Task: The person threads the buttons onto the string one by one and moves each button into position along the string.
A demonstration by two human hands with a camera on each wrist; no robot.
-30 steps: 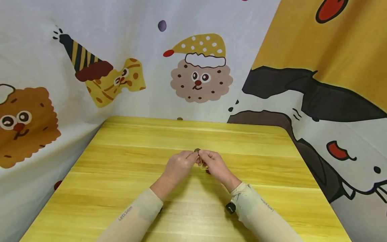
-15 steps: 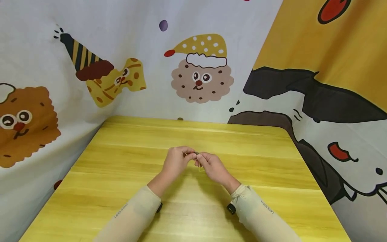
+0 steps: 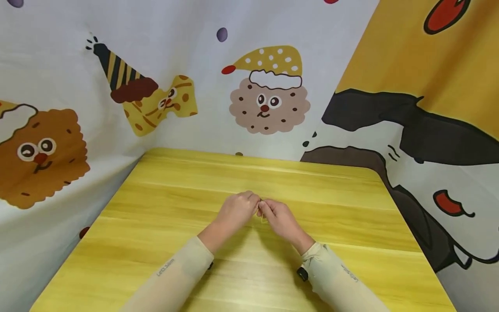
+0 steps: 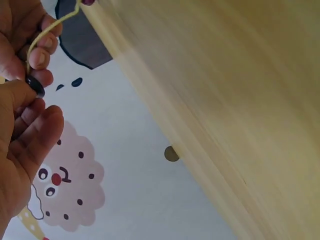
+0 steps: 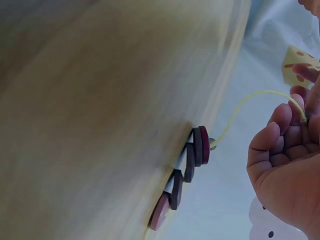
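Observation:
In the head view, my left hand (image 3: 238,209) and right hand (image 3: 281,220) meet fingertip to fingertip above the table. Between them is a small dark button-like disc (image 4: 35,86), which the left hand (image 4: 27,145) pinches with thumb and finger. The right hand (image 5: 285,170) pinches a thin yellow cord (image 5: 260,92) close to that disc; whether it also holds the disc I cannot tell. From those fingers the cord runs in an arc to several flat round discs, dark red (image 5: 204,145) and grey (image 5: 177,190), lined up along it. In the head view the hands hide most of this.
Below the hands lies a yellow wood-grain table (image 3: 156,242). A cartoon-printed cloth (image 3: 195,134) hangs behind it and along its sides. Dark wrist camera (image 3: 302,274) sits under the right sleeve.
Half a second ago the left fingers were spread with cord showing beside the disc; now the left hand has closed in against the right fingertips. The head view has shifted slightly.

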